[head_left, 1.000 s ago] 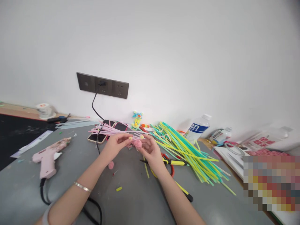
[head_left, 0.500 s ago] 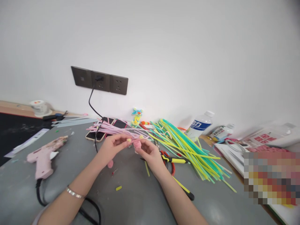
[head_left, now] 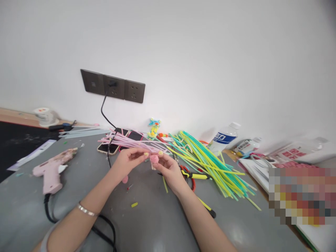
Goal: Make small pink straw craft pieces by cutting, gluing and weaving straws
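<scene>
Over the grey table (head_left: pixel 157 224) my two hands meet at a small pink coil (head_left: pixel 154 159) of rolled pipe cleaner. My right hand (head_left: pixel 170 169) pinches the coil from below and the right. My left hand (head_left: pixel 130 160) has its fingertips closed on the strand at the coil's left side. Behind the hands lies a bundle of pink pipe cleaners (head_left: pixel 123 141). Another small pink coil (head_left: pixel 125 179) rests on the table under my left wrist.
A pink glue gun (head_left: pixel 51 169) lies at the left, its black cord running to the wall socket (head_left: pixel 112 86). Two phones (head_left: pixel 123 140), red-handled pliers (head_left: pixel 190 176), a yellow-handled tool (head_left: pixel 206 207), green and yellow pipe cleaners (head_left: pixel 210 162) and a water bottle (head_left: pixel 223 138) lie to the right.
The camera view has shifted slightly. My hands stay together on the pink coil, with only small finger movement.
</scene>
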The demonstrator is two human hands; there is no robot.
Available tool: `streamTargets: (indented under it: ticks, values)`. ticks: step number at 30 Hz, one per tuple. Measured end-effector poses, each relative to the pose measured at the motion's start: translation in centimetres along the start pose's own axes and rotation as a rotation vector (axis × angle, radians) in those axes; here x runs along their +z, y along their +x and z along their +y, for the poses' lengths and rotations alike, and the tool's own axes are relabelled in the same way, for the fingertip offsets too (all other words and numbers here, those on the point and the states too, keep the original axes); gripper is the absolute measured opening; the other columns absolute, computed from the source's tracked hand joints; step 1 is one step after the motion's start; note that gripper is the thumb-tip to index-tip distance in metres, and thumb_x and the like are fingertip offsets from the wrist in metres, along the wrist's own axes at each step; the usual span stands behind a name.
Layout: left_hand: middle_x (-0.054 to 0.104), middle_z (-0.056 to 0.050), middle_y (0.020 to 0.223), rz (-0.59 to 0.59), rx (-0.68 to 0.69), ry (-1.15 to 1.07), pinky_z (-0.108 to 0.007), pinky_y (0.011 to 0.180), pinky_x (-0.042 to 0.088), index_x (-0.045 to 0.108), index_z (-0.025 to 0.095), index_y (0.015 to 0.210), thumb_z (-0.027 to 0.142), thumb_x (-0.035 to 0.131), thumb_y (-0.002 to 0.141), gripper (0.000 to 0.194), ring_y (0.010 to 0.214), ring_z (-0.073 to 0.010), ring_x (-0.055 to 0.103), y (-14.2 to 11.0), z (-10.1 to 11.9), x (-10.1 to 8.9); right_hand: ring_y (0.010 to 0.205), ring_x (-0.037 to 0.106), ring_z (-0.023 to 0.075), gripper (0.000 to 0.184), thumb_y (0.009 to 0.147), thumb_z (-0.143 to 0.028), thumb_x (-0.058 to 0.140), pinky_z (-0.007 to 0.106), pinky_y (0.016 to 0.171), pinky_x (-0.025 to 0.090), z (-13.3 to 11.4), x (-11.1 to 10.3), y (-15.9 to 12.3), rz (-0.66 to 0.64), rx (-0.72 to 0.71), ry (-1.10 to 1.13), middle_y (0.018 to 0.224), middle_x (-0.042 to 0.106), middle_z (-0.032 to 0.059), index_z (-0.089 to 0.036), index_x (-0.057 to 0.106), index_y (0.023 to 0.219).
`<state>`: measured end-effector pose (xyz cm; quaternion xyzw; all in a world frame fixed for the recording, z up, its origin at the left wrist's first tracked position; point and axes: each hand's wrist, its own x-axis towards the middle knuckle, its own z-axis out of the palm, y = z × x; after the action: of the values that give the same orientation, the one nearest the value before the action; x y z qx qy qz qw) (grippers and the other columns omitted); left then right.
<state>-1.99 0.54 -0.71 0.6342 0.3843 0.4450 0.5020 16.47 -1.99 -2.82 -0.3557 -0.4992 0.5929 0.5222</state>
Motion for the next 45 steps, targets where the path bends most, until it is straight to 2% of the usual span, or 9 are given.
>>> streamTargets:
  ticks: [4,9,12,16,22,25,29,38,45]
  values:
    - [0.078,-0.009,0.102,0.014,-0.001,0.014,-0.038,0.090,0.055,0.075,0.018,0.097,0.045,0.071,0.080,0.032,0.099,-0.0275,0.071,0.1,-0.1,-0.1,0.094,0.064,0.0215,0.037,0.078,-0.035,0.075,0.034,0.079,0.053,0.2,-0.4,0.0,-0.013,-0.040,-0.128,0.103,0.071,0.0059,-0.023,0.066,0.112]
    - [0.079,-0.007,0.092,0.146,0.001,0.155,-0.034,0.078,0.056,0.075,0.017,0.093,0.045,0.070,0.077,0.032,0.085,-0.0251,0.071,0.3,-0.5,-0.8,0.090,0.062,0.0212,0.051,0.083,-0.022,0.067,0.041,0.091,0.045,0.1,-0.3,-0.7,-0.055,-0.311,-0.779,0.095,0.069,0.0043,-0.024,0.054,0.132]
    - [0.079,-0.006,0.083,0.132,-0.018,0.261,-0.032,0.072,0.053,0.077,0.018,0.085,0.043,0.069,0.076,0.028,0.077,-0.0244,0.070,0.3,-1.2,-1.2,0.092,0.062,0.0220,0.043,0.083,-0.020,0.067,0.041,0.092,0.042,-0.2,0.2,-1.4,-0.144,-0.330,-0.968,0.094,0.069,0.0031,-0.025,0.057,0.124]
    - [0.078,-0.006,0.077,0.121,-0.084,0.294,-0.032,0.066,0.052,0.078,0.020,0.078,0.039,0.071,0.074,0.021,0.071,-0.0255,0.071,0.2,-2.4,-1.5,0.082,0.060,0.0190,0.020,0.084,-0.023,0.066,0.033,0.078,0.046,-0.3,0.7,-1.7,-0.149,-0.269,-0.828,0.094,0.065,0.0034,-0.023,0.058,0.102]
    - [0.076,-0.006,0.083,0.246,-0.010,0.322,-0.031,0.067,0.053,0.079,0.022,0.085,0.035,0.076,0.069,0.022,0.071,-0.0234,0.067,0.1,-1.5,-1.4,0.085,0.062,0.0181,0.032,0.085,-0.027,0.067,0.032,0.076,0.049,0.1,0.4,-0.8,-0.032,-0.228,-0.466,0.098,0.065,0.0043,-0.024,0.057,0.115]
    - [0.076,-0.007,0.098,0.043,-0.020,0.149,-0.032,0.070,0.055,0.077,0.021,0.098,0.039,0.068,0.080,0.027,0.082,-0.0243,0.070,-0.3,-0.1,-0.7,0.089,0.064,0.0194,0.031,0.081,-0.026,0.072,0.034,0.081,0.049,0.2,0.2,-0.5,0.047,-0.243,-0.317,0.098,0.067,0.0036,-0.024,0.058,0.108]
    - [0.074,-0.008,0.110,-0.194,-0.030,-0.002,-0.035,0.085,0.055,0.071,0.021,0.110,0.029,0.078,0.073,0.038,0.098,-0.0250,0.069,-0.9,0.5,0.4,0.090,0.064,0.0205,0.041,0.075,-0.024,0.078,0.034,0.084,0.046,0.0,0.2,-0.5,0.154,-0.282,-0.316,0.094,0.070,0.0026,-0.024,0.057,0.111]
    - [0.077,-0.006,0.087,-0.124,-0.140,-0.081,-0.031,0.069,0.056,0.070,0.019,0.088,0.033,0.074,0.077,0.019,0.082,-0.0227,0.071,-0.8,1.2,0.8,0.093,0.062,0.0223,0.033,0.077,-0.032,0.077,0.035,0.083,0.047,-0.3,0.1,-0.6,0.127,-0.341,-0.371,0.100,0.068,0.0054,-0.024,0.064,0.106]
    - [0.076,-0.005,0.085,-0.205,-0.220,-0.071,-0.027,0.065,0.051,0.072,0.020,0.091,0.045,0.071,0.079,0.027,0.077,-0.0195,0.068,-1.0,1.9,0.6,0.081,0.065,0.0213,0.024,0.083,-0.043,0.071,0.036,0.077,0.051,-1.6,0.5,-0.6,0.037,-0.196,-0.191,0.088,0.070,0.0041,-0.023,0.066,0.096]
